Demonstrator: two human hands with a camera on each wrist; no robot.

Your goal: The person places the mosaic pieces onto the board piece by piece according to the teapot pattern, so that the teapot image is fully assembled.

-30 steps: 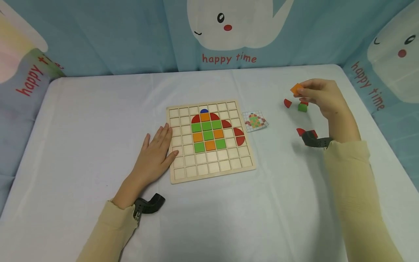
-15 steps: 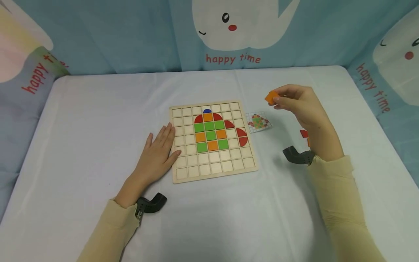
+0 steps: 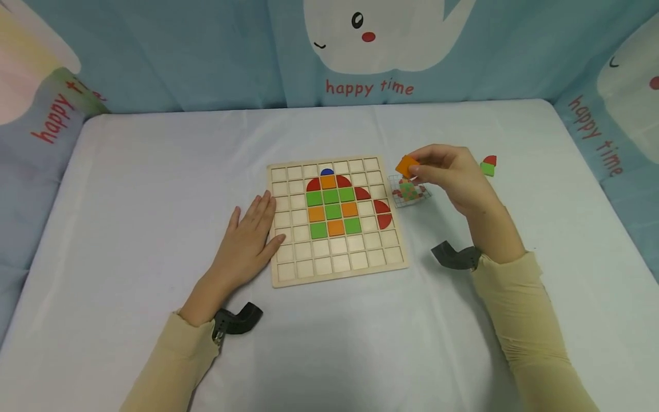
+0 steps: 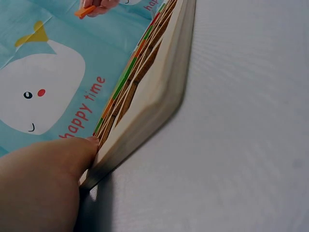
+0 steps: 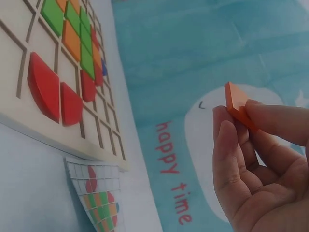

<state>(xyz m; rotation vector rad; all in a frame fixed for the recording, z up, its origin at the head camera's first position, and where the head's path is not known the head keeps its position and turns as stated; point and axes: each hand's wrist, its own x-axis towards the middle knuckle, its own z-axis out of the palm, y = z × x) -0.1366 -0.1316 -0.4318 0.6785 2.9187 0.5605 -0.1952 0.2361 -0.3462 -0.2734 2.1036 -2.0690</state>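
Note:
Thumb and fingers of my right hand (image 3: 453, 174) pinch an orange square tile (image 3: 407, 166), raised near the board's upper right corner. In the right wrist view, the tile (image 5: 237, 100) is tilted and seen partly edge-on. My left hand (image 3: 242, 246) lies flat with extended fingers along the left edge of the wooden grid board (image 3: 340, 246). Its thumb (image 4: 72, 154) touches the board's rim in the left wrist view. Green tiles (image 3: 332, 196), orange tiles (image 3: 336, 228), red quarter-circles (image 3: 383, 221) and a blue half-circle (image 3: 326, 171) fill part of the grid.
A small pattern card (image 3: 410, 195) lies right of the board, partly under the raised hand in the head view. Farther right, a red piece (image 3: 490, 159) and a green piece (image 3: 487, 169) lie on the white cloth (image 3: 329, 343). A blue printed curtain (image 3: 216, 57) rises behind.
My right hand has carried the orange tile leftward from the loose pieces to near the board, over the card's upper edge. The left hand has kept its place on the board.

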